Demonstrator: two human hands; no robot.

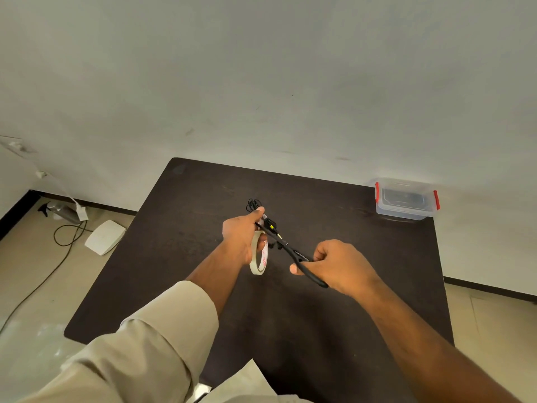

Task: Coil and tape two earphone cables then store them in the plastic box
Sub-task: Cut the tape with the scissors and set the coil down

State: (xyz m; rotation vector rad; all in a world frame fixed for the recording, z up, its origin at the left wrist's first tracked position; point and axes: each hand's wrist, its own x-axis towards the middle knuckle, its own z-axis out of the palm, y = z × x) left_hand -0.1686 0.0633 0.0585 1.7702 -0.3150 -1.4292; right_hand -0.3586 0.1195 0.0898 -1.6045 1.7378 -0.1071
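Head view: both hands are up over the dark bench (180, 257), working mid-air.
Left grip: the left hand (241, 237) curls round a roll of pale tape (259, 257), thumb pinning a dark earphone cable (254, 205) bunch at its tip.
Right grip: the right hand (337, 266) is clenched on black scissors (293, 251), blades reaching toward the left thumb.
Step in hand: looks like cutting the tape strip that binds the coil.
Doing it well: keep the strip taut between roll and coil, slide the blades onto tape only, and hold the wire loops back under the thumb so nothing gets nicked.
Box: the plastic box (406, 203), red clips, sits at the far right corner, well apart from the hands.
Hard to make out: the strip itself is barely visible; whether the blades are parted, I cannot tell.
Cable count: one bunch or two, unclear.
Box contents: something dark shows through the lid; cannot say what.
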